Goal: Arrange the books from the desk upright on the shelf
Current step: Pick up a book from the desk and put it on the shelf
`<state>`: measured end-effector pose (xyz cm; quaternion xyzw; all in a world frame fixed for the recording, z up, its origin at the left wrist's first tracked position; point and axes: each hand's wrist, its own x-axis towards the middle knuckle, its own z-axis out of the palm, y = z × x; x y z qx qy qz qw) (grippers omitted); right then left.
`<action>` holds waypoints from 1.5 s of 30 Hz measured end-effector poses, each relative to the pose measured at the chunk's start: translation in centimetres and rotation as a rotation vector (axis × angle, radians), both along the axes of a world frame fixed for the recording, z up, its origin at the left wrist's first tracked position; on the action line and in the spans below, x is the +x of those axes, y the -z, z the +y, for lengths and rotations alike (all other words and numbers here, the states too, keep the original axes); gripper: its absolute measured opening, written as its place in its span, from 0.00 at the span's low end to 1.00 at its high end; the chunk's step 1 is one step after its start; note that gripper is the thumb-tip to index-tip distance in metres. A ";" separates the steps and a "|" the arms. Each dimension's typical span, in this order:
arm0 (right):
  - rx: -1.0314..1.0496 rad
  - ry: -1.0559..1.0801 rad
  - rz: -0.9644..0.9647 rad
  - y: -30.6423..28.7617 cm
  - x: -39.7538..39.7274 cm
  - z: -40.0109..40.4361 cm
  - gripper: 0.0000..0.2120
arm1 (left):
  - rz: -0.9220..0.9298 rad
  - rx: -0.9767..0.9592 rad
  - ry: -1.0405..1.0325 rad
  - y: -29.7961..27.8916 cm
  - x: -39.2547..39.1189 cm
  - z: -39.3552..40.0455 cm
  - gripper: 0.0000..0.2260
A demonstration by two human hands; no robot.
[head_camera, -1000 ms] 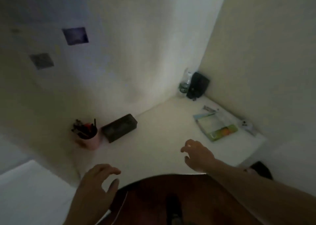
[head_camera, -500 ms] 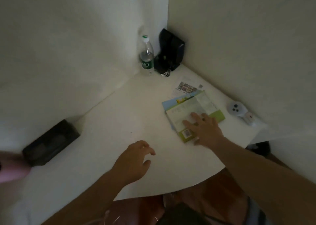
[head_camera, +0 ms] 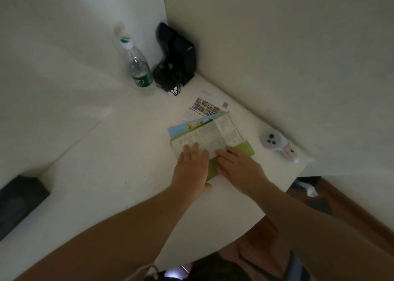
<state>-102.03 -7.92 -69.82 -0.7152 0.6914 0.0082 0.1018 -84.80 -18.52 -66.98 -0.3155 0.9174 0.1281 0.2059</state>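
Green-edged books [head_camera: 211,137] lie stacked under both flat, ungripping palms, left hand [head_camera: 191,165] and right hand [head_camera: 236,167], so the thin covers may slide apart across the counter [head_camera: 106,174] when lifted.

No print here that I can read.
The green-and-white paperback book [head_camera: 213,135] at centre right of the frame carries columns of small type, the white printed leaflet [head_camera: 204,106] just above it has photo tiles and a square code, and the clear plastic bottle's green label [head_camera: 142,81] at upper centre bears a mark; all too blurred.
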 end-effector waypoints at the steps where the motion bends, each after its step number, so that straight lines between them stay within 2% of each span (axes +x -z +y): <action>1: -0.006 0.090 -0.054 0.0 -0.6 0.6 0.22 | -0.027 -0.035 0.021 0.1 -0.4 0.0 0.50; 3: 0.066 0.311 -0.101 -0.3 -1.5 1.9 0.23 | -0.072 -0.083 0.086 0.0 -1.0 0.1 0.47; 5: 0.152 0.520 -0.139 -0.9 -2.2 3.2 0.32 | -0.134 -0.082 0.148 -0.4 -1.3 0.3 0.38; 7: 0.160 0.653 -0.262 -1.6 -2.4 3.9 0.37 | -0.171 -0.058 0.199 -1.2 -1.5 0.1 0.32; 10: 0.100 0.865 -0.505 -2.5 -2.5 2.9 0.42 | -0.021 -0.028 0.300 -2.8 -1.1 -2.1 0.30; 12: 0.065 0.995 -0.602 -3.1 -2.2 1.8 0.42 | 0.120 0.097 0.223 -4.9 -0.1 -4.5 0.33; 14: 0.090 0.896 -0.483 -3.4 -2.0 0.9 0.33 | 0.234 0.246 0.037 -7.0 1.4 -6.9 0.31; 16: 0.117 0.722 -0.350 -3.6 -1.0 -0.2 0.25 | 0.384 0.383 -0.280 -8.1 3.6 -8.7 0.23; 19: 0.136 0.591 -0.456 -4.6 2.0 -2.9 0.22 | 0.598 0.601 -0.894 -8.0 6.7 -9.9 0.11; 21: 0.182 0.487 -0.526 -5.0 4.5 -4.9 0.21 | 0.612 0.669 -1.052 -7.2 7.8 -9.9 0.14; 23: 0.255 0.432 -0.579 -5.3 6.9 -6.4 0.24 | 0.679 0.826 -1.191 -6.4 8.8 -9.3 0.14; 25: 0.299 0.509 -0.703 -5.4 8.5 -7.3 0.28 | 0.757 0.972 -1.329 -5.7 10.2 -8.5 0.16; 29: 0.352 0.795 -1.033 -5.7 9.5 -7.7 0.33 | 0.879 1.151 -1.439 -6.0 14.0 -7.0 0.18; 33: 0.595 0.818 -1.325 -5.8 11.1 -7.7 0.36 | 0.936 1.198 -1.389 -7.1 17.4 -4.9 0.19; 38: 0.631 0.759 -1.415 -5.7 14.8 -8.3 0.33 | 0.943 1.194 -1.350 -8.1 20.7 -3.8 0.26; 43: 0.671 0.653 -1.398 -5.9 17.8 -8.2 0.37 | 0.882 1.063 -1.319 -9.3 24.2 -2.6 0.29; 45: 0.652 0.636 -1.386 -5.7 19.2 -7.9 0.41 | 0.887 1.041 -1.342 -9.6 25.7 -1.8 0.28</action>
